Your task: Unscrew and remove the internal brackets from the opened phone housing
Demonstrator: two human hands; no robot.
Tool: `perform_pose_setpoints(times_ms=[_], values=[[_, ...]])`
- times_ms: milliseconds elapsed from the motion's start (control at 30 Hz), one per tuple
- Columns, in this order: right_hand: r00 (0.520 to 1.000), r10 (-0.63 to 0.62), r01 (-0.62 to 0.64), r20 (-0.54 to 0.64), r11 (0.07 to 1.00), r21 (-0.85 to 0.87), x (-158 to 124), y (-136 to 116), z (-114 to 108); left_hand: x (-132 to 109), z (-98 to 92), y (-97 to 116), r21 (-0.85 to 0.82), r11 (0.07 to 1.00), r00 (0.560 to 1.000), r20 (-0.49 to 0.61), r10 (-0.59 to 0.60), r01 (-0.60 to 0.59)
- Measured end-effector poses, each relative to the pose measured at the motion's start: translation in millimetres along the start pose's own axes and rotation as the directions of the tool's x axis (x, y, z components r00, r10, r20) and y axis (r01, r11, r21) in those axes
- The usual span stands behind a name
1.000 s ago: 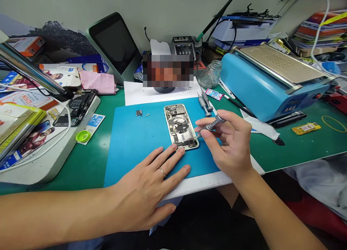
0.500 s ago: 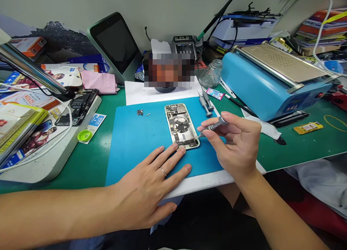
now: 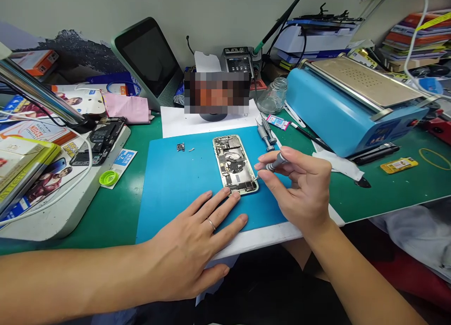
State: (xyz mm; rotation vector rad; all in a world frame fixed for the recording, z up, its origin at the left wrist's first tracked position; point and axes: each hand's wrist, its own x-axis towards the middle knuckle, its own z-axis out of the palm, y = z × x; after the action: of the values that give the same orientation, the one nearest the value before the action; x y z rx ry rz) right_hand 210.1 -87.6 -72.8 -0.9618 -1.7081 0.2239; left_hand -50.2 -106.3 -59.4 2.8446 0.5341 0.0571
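Note:
An opened phone (image 3: 235, 163) lies on a blue mat (image 3: 176, 189), its inner parts and a round coil showing. My left hand (image 3: 200, 233) rests flat with fingers spread, two fingertips against the phone's near edge. Pinched in the fingers of my right hand (image 3: 303, 186) is a grey screwdriver (image 3: 276, 163), tilted, its tip at the phone's lower right edge. Whether the tip sits on a screw is too small to tell. A small dark phone part (image 3: 181, 147) and a tiny silvery piece (image 3: 191, 150) lie on the mat left of the phone.
More grey screwdrivers (image 3: 265, 136) lie behind my right hand. A glass jar (image 3: 273, 95) and a big blue machine (image 3: 324, 109) stand at the back right. Left are another opened phone (image 3: 98, 139), a green cap (image 3: 109, 177) and a tilted screen (image 3: 148, 57).
My right hand has shifted slightly left, and the screwdriver leans a little differently with its tip still at the phone's right edge. My left hand stays in place.

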Motion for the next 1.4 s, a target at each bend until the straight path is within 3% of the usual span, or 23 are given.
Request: perform_pose_setpoints(times_ms=[233,433,1200,1400], values=[[0.998,-0.034,0.035,0.055,0.999,-0.025,-1.3,-1.0,-1.1,-0.2,1.6,0.5,-0.002,1.000,1.000,-0.012,0.001,-0.001],[1.000,0.000,0.000,0.000,0.999,-0.047,-2.8,0.1,0.8,-0.8,3.6,0.7,-0.008,1.000,1.000,-0.019,-0.008,0.007],[0.996,-0.083,0.081,-0.016,0.994,-0.077,-2.1,2.1,-1.3,0.6,4.7,1.0,-0.020,0.999,1.000,-0.008,-0.027,0.027],[0.998,-0.058,0.054,-0.034,0.993,-0.109,-0.8,-0.4,-1.0,1.7,3.3,0.7,-0.026,0.999,1.000,0.008,-0.029,0.029]])
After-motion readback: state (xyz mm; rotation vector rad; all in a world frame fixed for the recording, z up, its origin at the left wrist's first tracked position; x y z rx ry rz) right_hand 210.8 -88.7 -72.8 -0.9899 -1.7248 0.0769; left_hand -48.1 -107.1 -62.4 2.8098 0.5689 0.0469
